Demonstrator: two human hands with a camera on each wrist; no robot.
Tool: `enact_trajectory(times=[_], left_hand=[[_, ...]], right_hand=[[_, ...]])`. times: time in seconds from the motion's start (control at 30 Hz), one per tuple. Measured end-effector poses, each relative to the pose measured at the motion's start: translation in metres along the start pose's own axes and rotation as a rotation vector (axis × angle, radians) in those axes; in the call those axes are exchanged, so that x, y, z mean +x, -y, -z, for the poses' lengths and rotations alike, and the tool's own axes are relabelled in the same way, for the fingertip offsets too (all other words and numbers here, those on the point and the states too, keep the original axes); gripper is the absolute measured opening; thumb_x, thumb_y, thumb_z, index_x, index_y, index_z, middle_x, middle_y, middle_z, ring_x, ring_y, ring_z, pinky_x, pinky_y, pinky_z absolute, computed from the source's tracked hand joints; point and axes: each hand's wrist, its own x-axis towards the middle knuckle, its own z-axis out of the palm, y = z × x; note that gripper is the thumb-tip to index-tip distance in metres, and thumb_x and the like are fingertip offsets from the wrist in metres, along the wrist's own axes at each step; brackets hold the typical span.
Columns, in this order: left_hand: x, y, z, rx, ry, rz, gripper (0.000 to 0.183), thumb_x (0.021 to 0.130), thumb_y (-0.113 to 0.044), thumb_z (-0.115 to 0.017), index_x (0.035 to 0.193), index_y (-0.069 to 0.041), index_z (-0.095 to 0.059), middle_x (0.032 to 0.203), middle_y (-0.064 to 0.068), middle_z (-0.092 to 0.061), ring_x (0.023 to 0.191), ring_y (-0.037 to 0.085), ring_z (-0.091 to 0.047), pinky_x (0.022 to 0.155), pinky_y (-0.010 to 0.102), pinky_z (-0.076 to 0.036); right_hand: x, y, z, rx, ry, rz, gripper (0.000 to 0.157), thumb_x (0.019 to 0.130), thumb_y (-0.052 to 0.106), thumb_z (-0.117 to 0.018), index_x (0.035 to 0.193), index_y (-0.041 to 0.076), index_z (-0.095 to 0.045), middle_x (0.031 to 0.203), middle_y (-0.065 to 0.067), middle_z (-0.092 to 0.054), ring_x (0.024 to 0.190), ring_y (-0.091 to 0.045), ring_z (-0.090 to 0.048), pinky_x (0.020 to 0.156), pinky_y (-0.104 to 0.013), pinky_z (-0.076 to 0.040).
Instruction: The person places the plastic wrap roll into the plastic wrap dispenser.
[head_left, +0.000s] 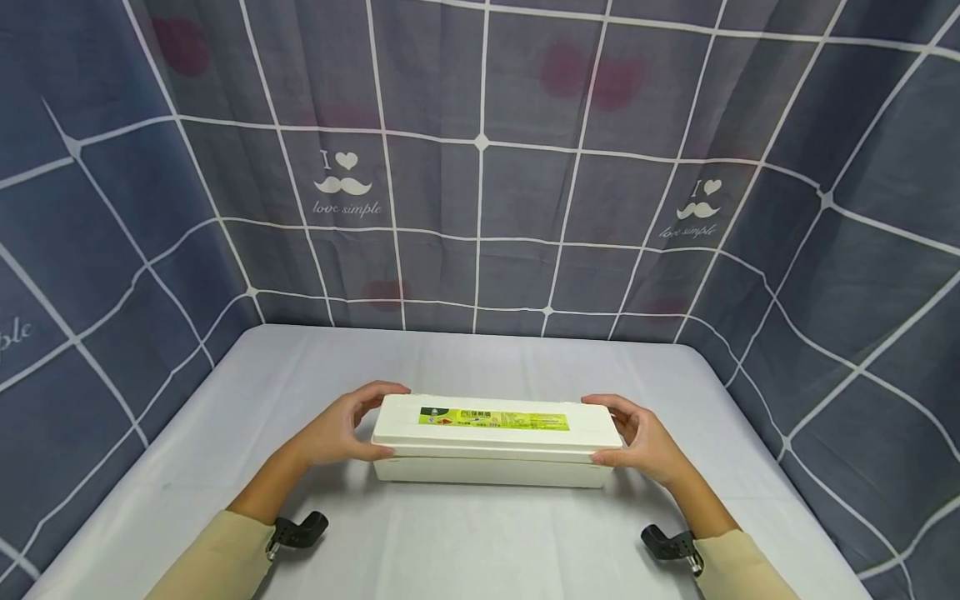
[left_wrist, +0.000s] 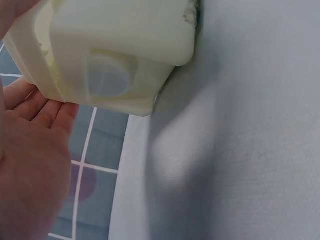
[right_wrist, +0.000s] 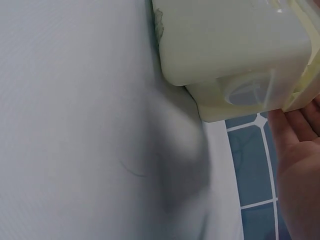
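A long white cling film box (head_left: pixel 495 471) with a yellow-green label (head_left: pixel 495 419) on its lid lies crosswise in front of me on the table. My left hand (head_left: pixel 348 429) grips its left end, thumb at the front and fingers round the back. At the opposite end my right hand (head_left: pixel 637 437) holds it the same way. The lid (head_left: pixel 397 433) sits over the lower body. In the left wrist view, a round translucent disc (left_wrist: pixel 107 76) shows in the box's end wall. A similar disc (right_wrist: pixel 247 91) appears in the right wrist view.
White cloth (head_left: pixel 480 542) covers the table. Grey-blue checked curtains (head_left: pixel 480 192) hang behind it and along both sides. Each wrist wears a black camera mount, the left one (head_left: pixel 300 531) and the right one (head_left: pixel 667 543) both near the tabletop.
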Motion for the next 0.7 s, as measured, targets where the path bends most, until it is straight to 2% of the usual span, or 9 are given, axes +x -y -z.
enact_trajectory(times=[0.1,0.17,0.5,0.7], left_hand=[[-0.0005,0.0018,-0.0011,0.012,0.007,0.005,0.08,0.073,-0.018,-0.094,0.143,-0.016,-0.055,0.143,0.002,-0.058,0.132,0.015,-0.052,0.112,0.045,-0.041],[-0.0006,0.003,-0.0017,0.016,0.009,0.012,0.08,0.074,-0.019,-0.094,0.143,-0.016,-0.054,0.143,0.002,-0.058,0.132,0.014,-0.052,0.112,0.049,-0.041],[-0.0017,0.0043,-0.0018,0.015,0.013,0.023,0.079,0.074,-0.019,-0.094,0.143,-0.018,-0.055,0.142,0.001,-0.059,0.132,0.017,-0.053,0.111,0.051,-0.041],[-0.0036,0.0037,-0.002,-0.014,0.023,0.036,0.078,0.075,-0.017,-0.092,0.143,-0.015,-0.054,0.142,0.004,-0.059,0.13,0.024,-0.054,0.11,0.061,-0.038]], right_hand=[[-0.0007,-0.0009,0.0,0.01,0.007,0.003,0.078,0.073,-0.006,-0.086,0.142,-0.007,-0.05,0.136,-0.027,-0.057,0.109,-0.01,-0.064,0.091,-0.018,-0.055],[-0.0011,-0.0015,0.0,0.018,0.01,0.002,0.078,0.073,-0.007,-0.086,0.143,-0.008,-0.049,0.136,-0.027,-0.057,0.109,-0.011,-0.065,0.091,-0.019,-0.055],[-0.0023,-0.0055,-0.0022,0.046,0.021,0.013,0.079,0.073,-0.009,-0.085,0.143,-0.01,-0.047,0.136,-0.019,-0.059,0.111,-0.01,-0.065,0.09,-0.02,-0.056],[-0.0021,-0.007,-0.003,0.052,0.021,0.007,0.08,0.073,-0.008,-0.084,0.143,-0.01,-0.047,0.137,-0.022,-0.057,0.112,-0.01,-0.065,0.091,-0.02,-0.056]])
